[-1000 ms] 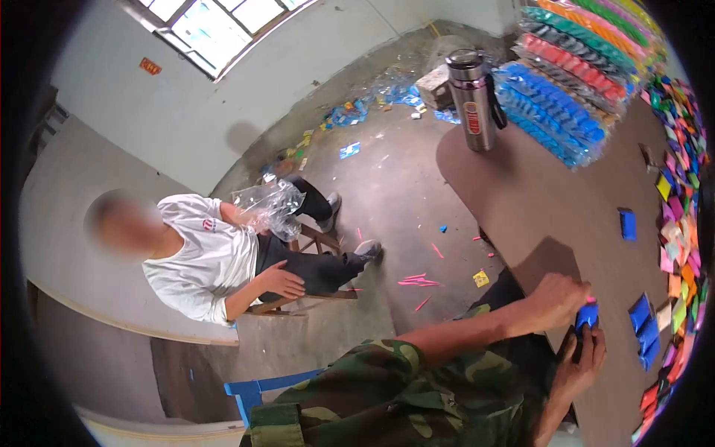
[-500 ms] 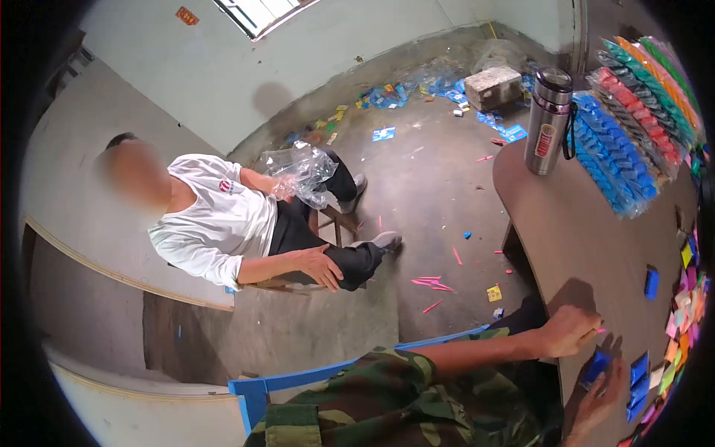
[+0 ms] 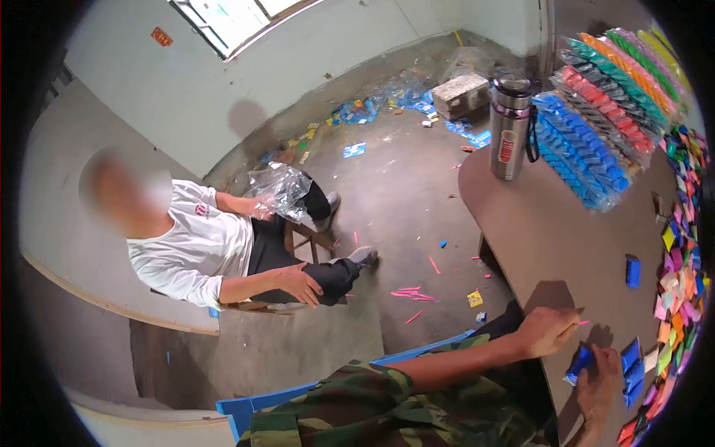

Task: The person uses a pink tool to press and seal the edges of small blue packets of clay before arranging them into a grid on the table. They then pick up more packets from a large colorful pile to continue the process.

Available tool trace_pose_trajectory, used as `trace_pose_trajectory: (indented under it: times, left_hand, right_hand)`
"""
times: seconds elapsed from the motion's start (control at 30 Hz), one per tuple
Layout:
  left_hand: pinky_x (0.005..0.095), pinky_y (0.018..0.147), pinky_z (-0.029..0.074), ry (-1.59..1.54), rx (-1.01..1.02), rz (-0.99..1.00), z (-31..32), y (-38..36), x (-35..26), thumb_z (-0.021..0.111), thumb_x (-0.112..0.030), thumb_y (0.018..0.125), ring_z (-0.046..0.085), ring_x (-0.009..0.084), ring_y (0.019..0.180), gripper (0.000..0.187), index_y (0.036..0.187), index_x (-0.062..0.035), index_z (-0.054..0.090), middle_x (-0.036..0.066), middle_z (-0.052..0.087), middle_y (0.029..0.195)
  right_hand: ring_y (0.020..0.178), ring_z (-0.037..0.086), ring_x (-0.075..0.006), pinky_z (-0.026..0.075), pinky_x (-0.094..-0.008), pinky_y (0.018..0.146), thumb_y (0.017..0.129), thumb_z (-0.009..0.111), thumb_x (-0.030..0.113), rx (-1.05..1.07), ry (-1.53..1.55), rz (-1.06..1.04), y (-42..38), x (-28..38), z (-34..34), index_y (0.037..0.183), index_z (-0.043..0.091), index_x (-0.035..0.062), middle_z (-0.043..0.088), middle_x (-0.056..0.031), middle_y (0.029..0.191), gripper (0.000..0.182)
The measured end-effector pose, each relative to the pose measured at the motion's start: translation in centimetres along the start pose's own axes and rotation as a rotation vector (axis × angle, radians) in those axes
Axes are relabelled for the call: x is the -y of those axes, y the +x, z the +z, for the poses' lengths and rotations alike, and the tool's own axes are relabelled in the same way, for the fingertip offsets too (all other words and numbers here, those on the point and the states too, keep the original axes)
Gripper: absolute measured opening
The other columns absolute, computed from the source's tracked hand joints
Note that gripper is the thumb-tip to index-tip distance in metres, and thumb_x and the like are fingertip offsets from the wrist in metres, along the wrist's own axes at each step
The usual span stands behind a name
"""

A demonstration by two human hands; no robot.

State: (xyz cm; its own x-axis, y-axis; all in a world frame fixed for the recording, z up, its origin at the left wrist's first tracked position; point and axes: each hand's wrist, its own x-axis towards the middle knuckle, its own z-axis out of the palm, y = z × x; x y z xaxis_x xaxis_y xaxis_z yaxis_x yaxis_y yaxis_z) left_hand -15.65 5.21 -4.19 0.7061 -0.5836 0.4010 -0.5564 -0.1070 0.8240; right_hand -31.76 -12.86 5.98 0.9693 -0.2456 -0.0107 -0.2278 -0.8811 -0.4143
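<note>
My left hand (image 3: 550, 332) is closed at the table's near edge, around a thin pink stick (image 3: 583, 322) whose end pokes out past the fingers. Just beyond it, my right hand (image 3: 599, 378) grips a small shiny blue packet (image 3: 577, 363) lying on the table (image 3: 514, 223). Right beside that hand are more blue packets (image 3: 632, 374), close together. Another blue packet (image 3: 633, 273) lies alone farther up the tabletop.
A steel flask (image 3: 509, 134) stands near the table's rounded corner, beside bagged rows of coloured packets (image 3: 585, 153). Loose coloured packets (image 3: 674, 298) line the right side. A seated person (image 3: 201, 238) holds a clear plastic bag (image 3: 281, 192). Pink sticks (image 3: 411, 293) and wrappers litter the floor.
The view has shifted, so the whole scene sits farther left. My right hand's fingers have closed in on the blue packet; my left hand keeps the pink stick.
</note>
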Motion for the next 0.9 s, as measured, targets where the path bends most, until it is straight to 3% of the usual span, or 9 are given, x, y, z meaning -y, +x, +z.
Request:
trace_pose_trajectory:
  times: [0.2,0.3,0.4,0.43,0.53,0.57,0.7,0.83,0.9]
  left_hand:
    - [0.0528,0.069,0.056,0.023,0.004,0.013,-0.7,0.3,-0.5,0.068,-0.016,0.100,0.072,0.0416,0.086,0.009,0.103,-0.0074,0.065,0.016,0.071,0.094]
    - [0.0513,0.069,0.057,0.062,0.007,0.007,-0.6,0.1,-0.5,0.069,-0.016,0.100,0.073,0.0409,0.087,0.010,0.104,-0.0073,0.066,0.016,0.072,0.096]
    - [0.0497,0.070,0.058,-0.010,-0.007,0.009,-0.9,0.2,-0.8,0.070,-0.016,0.100,0.073,0.0410,0.088,0.012,0.107,-0.0074,0.068,0.016,0.073,0.097]
    - [0.0508,0.070,0.057,-0.007,-0.019,0.009,-0.9,0.2,-0.9,0.069,-0.015,0.099,0.073,0.0415,0.088,0.010,0.105,-0.0070,0.067,0.017,0.073,0.096]
    - [0.0517,0.070,0.057,0.015,-0.037,0.000,-0.9,0.4,-1.1,0.069,-0.013,0.099,0.073,0.0421,0.087,0.009,0.105,-0.0069,0.067,0.017,0.073,0.095]
    - [0.0502,0.069,0.058,0.025,-0.025,-0.013,-0.8,0.2,-0.9,0.070,-0.013,0.099,0.073,0.0415,0.087,0.011,0.108,-0.0075,0.069,0.016,0.074,0.096]
    - [0.0493,0.069,0.058,0.028,-0.041,-0.005,-0.6,0.0,-0.7,0.072,-0.013,0.099,0.074,0.0408,0.086,0.012,0.110,-0.0083,0.070,0.015,0.075,0.097]
    - [0.0491,0.069,0.058,0.022,-0.020,-0.018,-0.9,0.2,-1.1,0.071,-0.013,0.099,0.075,0.0407,0.085,0.011,0.110,-0.0083,0.070,0.016,0.075,0.098]
    - [0.0487,0.069,0.058,0.019,-0.020,-0.019,-0.9,0.1,-0.9,0.072,-0.014,0.099,0.075,0.0405,0.085,0.012,0.109,-0.0089,0.070,0.016,0.075,0.098]
  right_hand:
    - [0.109,0.061,-0.0339,0.048,-0.0414,0.103,0.069,0.075,0.000,-0.034,0.180,0.007,-0.6,-2.5,1.2,0.112,0.068,-0.0007,0.061,-0.0140,0.114,0.043]
    - [0.101,0.059,-0.0258,0.048,-0.0347,0.096,0.074,0.072,-0.006,-0.106,0.463,0.028,-1.0,-3.3,0.9,0.104,0.063,0.0018,0.058,-0.0085,0.107,0.032]
    - [0.102,0.059,-0.0225,0.049,-0.0336,0.096,0.078,0.068,-0.011,-0.343,0.687,0.183,-0.7,-3.1,0.8,0.106,0.060,0.0018,0.060,-0.0091,0.110,0.032]
    - [0.105,0.063,-0.0268,0.052,-0.0342,0.095,0.082,0.064,-0.017,-0.356,0.587,0.257,-0.7,-2.3,-0.3,0.111,0.062,-0.0004,0.063,-0.0130,0.114,0.034]
    - [0.114,0.066,-0.0321,0.053,-0.0388,0.098,0.081,0.067,-0.017,-0.637,0.149,-0.042,0.3,-1.8,1.1,0.118,0.065,-0.0024,0.065,-0.0175,0.121,0.039]
    - [0.122,0.066,-0.0388,0.053,-0.0454,0.105,0.080,0.066,-0.017,-0.596,0.108,-0.086,0.0,-2.9,2.0,0.122,0.067,-0.0036,0.066,-0.0209,0.126,0.044]
    - [0.125,0.063,-0.0475,0.050,-0.0524,0.110,0.077,0.061,-0.015,-0.449,0.127,-0.085,-1.0,0.2,4.9,0.122,0.068,-0.0055,0.065,-0.0241,0.128,0.046]
    - [0.129,0.063,-0.0481,0.050,-0.0537,0.112,0.080,0.068,-0.008,-0.350,0.154,-0.048,-2.9,1.4,5.7,0.125,0.069,-0.0045,0.067,-0.0239,0.133,0.045]
    - [0.133,0.062,-0.0468,0.048,-0.0520,0.116,0.082,0.064,-0.010,-0.348,0.150,-0.059,-3.4,1.7,5.6,0.126,0.070,-0.0036,0.066,-0.0245,0.138,0.045]
